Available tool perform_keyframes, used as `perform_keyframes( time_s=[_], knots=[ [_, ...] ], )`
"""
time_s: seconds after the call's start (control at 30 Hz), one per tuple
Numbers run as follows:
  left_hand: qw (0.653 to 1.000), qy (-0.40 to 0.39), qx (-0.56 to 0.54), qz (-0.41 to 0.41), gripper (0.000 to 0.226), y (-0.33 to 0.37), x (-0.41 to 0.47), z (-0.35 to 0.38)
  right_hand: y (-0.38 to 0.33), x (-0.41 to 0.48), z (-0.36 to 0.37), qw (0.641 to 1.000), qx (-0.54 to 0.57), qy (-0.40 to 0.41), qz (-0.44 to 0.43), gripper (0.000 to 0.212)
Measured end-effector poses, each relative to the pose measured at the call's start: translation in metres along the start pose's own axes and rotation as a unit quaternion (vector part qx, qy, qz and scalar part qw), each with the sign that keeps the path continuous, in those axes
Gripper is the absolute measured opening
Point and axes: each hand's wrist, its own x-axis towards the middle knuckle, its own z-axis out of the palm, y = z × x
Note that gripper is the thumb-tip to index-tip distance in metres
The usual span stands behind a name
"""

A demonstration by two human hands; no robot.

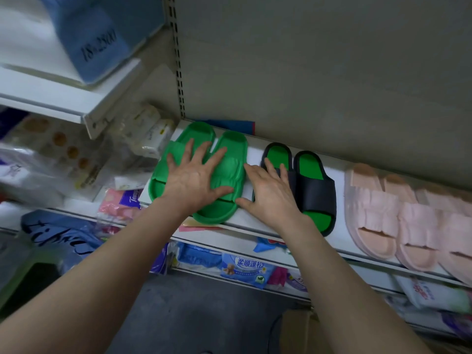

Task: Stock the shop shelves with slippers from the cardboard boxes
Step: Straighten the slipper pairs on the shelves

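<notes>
Pressing flat on a pair of bright green rubber slide slippers (231, 172), the left hand (196, 175) has its fingers straight and spread across both straps; the pair lies side by side at the left end of the white metal shelf (339, 175), heels toward the far back panel. Just right of it, the right hand (270, 195) rests with fingers straight and apart on the left one of two black slide slippers with green insoles (316, 190). Farther right lie pale pink slide slippers (378, 215). A brown cardboard box (298, 328) shows at the near right, below the shelf
</notes>
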Motion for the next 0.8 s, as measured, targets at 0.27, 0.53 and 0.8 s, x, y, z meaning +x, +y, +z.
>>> perform_keyframes(
  time_s=[0.27, 0.53, 0.8],
  knots=[
    [0.999, 0.03, -0.017, 0.009, 0.087, -0.026, -0.016, 0.008, -0.013, 0.008, 0.003, 0.999, 0.035, -0.009, -0.034, 0.096],
    [1.0, -0.004, -0.006, 0.011, 0.078, -0.011, -0.034, -0.02, -0.009, -0.012, -0.019, 0.999, 0.011, -0.014, -0.051, 0.084],
    [0.995, 0.071, 0.004, 0.07, 0.047, 0.028, -0.101, -0.101, 0.004, -0.098, -0.101, 0.989, -0.096, 0.065, -0.092, 0.064]
  ],
)
